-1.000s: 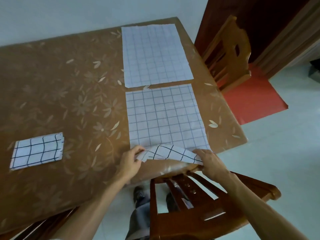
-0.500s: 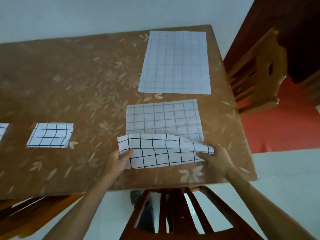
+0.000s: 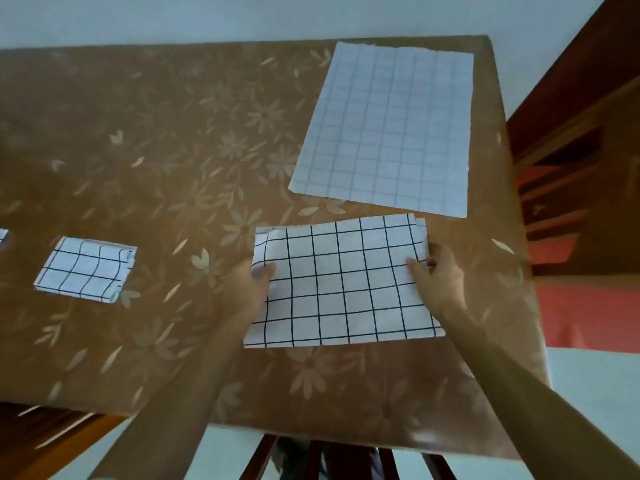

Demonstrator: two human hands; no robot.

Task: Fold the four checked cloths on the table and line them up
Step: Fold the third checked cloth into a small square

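Pinching the half-folded checked cloth (image 3: 343,282) at its side edges, our left hand (image 3: 247,285) and right hand (image 3: 438,271) hold its layers squared at the table's (image 3: 156,150) near right. One unfolded cloth (image 3: 384,129) lies beyond; a folded cloth (image 3: 86,270) waits left.

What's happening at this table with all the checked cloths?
A person is folding checked cloths on a brown flowered table. Both hands are on the half-folded cloth nearest them: the left hand pinches its left edge, the right hand its right edge. Beyond it an unfolded cloth lies flat, not yet touched. A small folded cloth sits off to the left, and the corner of another cloth shows at the frame's left edge.
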